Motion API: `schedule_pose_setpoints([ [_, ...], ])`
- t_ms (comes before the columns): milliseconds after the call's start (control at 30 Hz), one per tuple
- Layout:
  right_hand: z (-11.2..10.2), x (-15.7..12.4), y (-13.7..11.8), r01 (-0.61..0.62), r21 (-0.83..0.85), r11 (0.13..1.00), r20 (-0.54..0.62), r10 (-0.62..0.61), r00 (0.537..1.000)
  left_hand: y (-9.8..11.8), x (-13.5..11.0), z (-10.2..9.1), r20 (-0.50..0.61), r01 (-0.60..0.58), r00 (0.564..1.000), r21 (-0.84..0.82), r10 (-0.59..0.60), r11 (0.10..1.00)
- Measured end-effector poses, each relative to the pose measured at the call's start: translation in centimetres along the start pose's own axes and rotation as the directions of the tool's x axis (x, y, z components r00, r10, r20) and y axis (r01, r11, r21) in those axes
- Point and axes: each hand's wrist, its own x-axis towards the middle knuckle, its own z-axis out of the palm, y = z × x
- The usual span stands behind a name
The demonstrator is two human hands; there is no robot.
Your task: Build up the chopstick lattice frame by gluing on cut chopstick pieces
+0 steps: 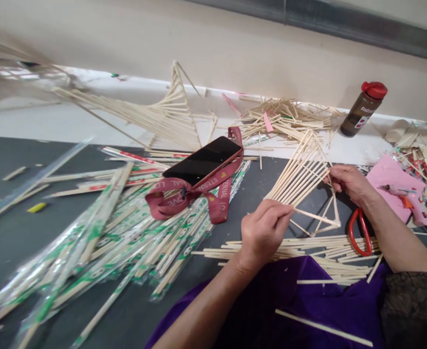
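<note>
Between my hands is a lattice frame of wooden chopsticks (303,177), its sticks fanned side by side and tilted up to the right. My left hand (262,228) is closed on its near left corner, thumb and fingers pinching the sticks. My right hand (346,183) pinches the frame's right edge; its fingertips are partly hidden. Loose bare chopsticks (330,247) lie below the frame, some on the purple cloth (289,300) over my lap. Red-handled scissors (359,232) rest beneath my right forearm, with the blades out of sight.
A phone (204,162) with a red lanyard (219,201) lies on wrapped chopsticks (126,237). Behind stand a larger chopstick structure (155,114), a stick pile (282,116) and a bottle (364,109). On the right, a glue gun (410,198) sits on pink paper (388,174).
</note>
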Motion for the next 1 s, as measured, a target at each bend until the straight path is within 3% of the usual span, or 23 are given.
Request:
schedule_pose_setpoints([
  [167,-0.04,-0.47,-0.42,0.004,-0.03,1.0,-0.031,-0.005,1.0,0.3,-0.31,-0.36,0.045,-0.084,0.995,-0.074,0.088,0.994],
  [333,-0.11,-0.56,-0.7,-0.036,-0.029,0.999,-0.083,0.034,0.996,0.41,-0.3,-0.81,0.086,-0.088,0.992,-0.075,0.094,0.993],
  [733,-0.01,-0.41,-0.7,-0.024,-0.048,0.999,-0.089,0.02,0.996,0.27,-0.34,-0.44,0.068,-0.066,0.995,-0.072,0.071,0.995],
  [1000,0.52,-0.51,-1.01,-0.02,0.07,0.997,-0.075,0.025,0.997,-0.07,-0.42,-0.22,0.047,-0.112,0.992,-0.045,0.114,0.993],
])
